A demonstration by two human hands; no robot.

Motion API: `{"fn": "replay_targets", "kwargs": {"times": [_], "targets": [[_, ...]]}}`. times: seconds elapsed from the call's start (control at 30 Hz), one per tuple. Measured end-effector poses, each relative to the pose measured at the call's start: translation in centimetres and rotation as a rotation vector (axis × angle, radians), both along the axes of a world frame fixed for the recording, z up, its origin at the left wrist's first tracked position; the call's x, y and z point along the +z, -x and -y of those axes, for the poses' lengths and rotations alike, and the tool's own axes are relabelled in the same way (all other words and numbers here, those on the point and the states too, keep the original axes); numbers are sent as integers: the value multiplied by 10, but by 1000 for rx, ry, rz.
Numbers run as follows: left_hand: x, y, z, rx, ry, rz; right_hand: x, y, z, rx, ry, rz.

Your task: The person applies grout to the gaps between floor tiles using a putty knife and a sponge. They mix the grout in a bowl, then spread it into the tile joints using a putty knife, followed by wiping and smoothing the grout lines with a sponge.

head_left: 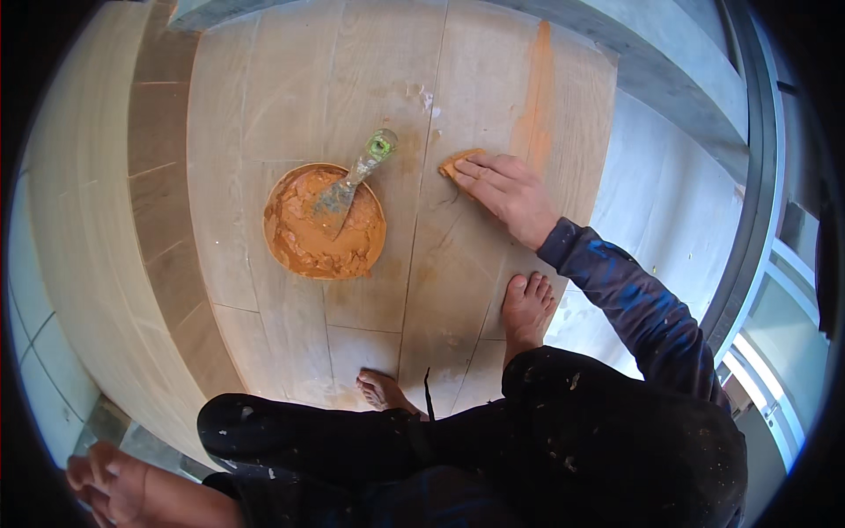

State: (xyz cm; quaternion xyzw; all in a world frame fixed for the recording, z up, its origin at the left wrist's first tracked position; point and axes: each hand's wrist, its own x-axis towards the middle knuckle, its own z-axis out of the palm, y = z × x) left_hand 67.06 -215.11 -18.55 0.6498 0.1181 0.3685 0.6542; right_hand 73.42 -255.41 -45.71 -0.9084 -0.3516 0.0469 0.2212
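Note:
My right hand (502,195) has its fingers together on a small orange-smeared pad (453,163), pressing it to the wood-look tiles (370,88). To its left stands a round container (290,255) of orange paste, with a paint-spotted scraper (374,150) lying in it, its green handle over the rim. My left hand (110,488) is at the lower left edge, fingers loosely bent and apart, holding nothing that I can see. An orange streak (539,88) runs along a tile beyond the pad.
My bare feet (526,317) are below the right hand and bottom centre. Pale steps and tiled surfaces (75,246) border the left, a grey ledge (669,70) the back right. A metal frame with glass panes (788,326) runs along the right edge.

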Motion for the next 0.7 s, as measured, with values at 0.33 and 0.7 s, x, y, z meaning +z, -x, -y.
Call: {"fn": "replay_targets", "kwargs": {"times": [0.33,0.7], "targets": [[-189,-14,82,-431,-601,-807,28,38,81,106,328,-394],[-260,-80,141,-417,-823,-718,-18,-17,-3,164,43,1]]}}
